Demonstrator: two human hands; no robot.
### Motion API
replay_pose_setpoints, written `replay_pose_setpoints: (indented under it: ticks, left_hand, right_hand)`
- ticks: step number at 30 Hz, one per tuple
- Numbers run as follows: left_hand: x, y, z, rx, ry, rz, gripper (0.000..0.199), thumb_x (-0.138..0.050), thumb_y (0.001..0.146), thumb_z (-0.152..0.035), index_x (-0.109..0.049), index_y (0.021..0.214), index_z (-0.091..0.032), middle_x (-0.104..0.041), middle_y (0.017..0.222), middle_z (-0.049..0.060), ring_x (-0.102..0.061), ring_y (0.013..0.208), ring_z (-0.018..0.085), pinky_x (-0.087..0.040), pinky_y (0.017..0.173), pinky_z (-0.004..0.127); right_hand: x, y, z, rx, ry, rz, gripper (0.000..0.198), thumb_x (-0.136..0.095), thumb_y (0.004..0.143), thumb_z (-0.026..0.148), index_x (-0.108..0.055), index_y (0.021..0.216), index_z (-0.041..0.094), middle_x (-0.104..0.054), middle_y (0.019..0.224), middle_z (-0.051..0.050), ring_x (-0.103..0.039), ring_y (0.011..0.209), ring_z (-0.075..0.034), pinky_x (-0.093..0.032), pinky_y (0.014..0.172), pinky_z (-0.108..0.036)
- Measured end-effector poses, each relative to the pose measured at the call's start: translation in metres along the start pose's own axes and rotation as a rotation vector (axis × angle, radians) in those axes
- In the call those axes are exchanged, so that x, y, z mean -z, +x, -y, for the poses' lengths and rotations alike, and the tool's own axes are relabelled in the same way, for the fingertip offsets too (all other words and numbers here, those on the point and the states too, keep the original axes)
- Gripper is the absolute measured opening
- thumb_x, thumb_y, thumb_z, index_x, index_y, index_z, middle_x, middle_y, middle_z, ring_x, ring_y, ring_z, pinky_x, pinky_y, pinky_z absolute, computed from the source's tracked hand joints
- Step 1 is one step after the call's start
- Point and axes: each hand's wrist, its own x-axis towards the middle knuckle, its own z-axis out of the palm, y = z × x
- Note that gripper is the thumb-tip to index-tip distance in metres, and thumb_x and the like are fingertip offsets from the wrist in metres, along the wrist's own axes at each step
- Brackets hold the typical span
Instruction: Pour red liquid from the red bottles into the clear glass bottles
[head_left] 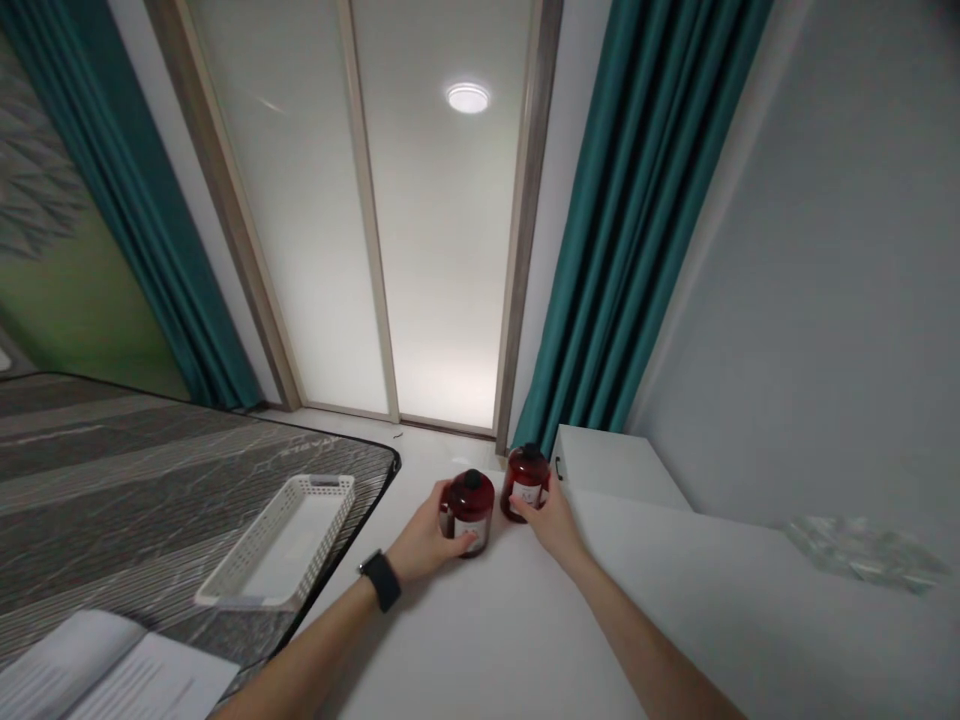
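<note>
Two dark red bottles with black caps and pale labels are side by side near the far edge of the white table [487, 640]. Around the nearer left bottle [481, 505], which has a handle-like loop at its side, my left hand [427, 535] is closed, thumb across the label. A dark watch is on that wrist. My right hand [553, 515] grips the right bottle [523, 470], a little farther off, from its right side with the thumb on its label. A small gap separates the bottles. Fingers behind both bottles are hidden.
On the grey striped bed [150, 470] to the left lie a white perforated basket [330, 540] and an open book [150, 680]. Beyond the table stands a white cabinet [615, 465]. A clear crumpled plastic item [866, 550] lies at right. Teal curtains [645, 200] flank frosted sliding doors [442, 230].
</note>
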Motion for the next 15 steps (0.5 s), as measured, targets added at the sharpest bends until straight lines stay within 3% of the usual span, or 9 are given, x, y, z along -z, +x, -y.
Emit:
replay_pose_setpoints:
  ticks: [7,15]
  left_hand:
    - [0.049,0.026,0.038,0.033,0.068,-0.072,0.060,-0.074,0.071,-0.026,-0.047,0.124,-0.018,-0.065,0.121,0.012,-0.063,0.112,0.027,-0.045,0.104,0.045]
    - [0.088,0.048,0.076,0.080,0.107,-0.101,0.065,-0.075,0.071,-0.039,-0.046,0.125,-0.016,-0.065,0.123,0.015,-0.063,0.114,0.032,-0.051,0.094,0.046]
  right_hand:
    - [-0.029,-0.007,0.018,0.018,0.065,0.124,0.068,-0.076,0.065,0.027,-0.051,0.128,0.021,-0.069,0.116,-0.010,-0.067,0.101,-0.027,-0.055,0.086,-0.042]
    - [-0.074,0.007,0.032,0.033,0.108,0.285,0.064,-0.075,0.067,0.022,-0.050,0.125,0.020,-0.068,0.119,-0.010,-0.067,0.105,-0.025,-0.055,0.089,-0.042]
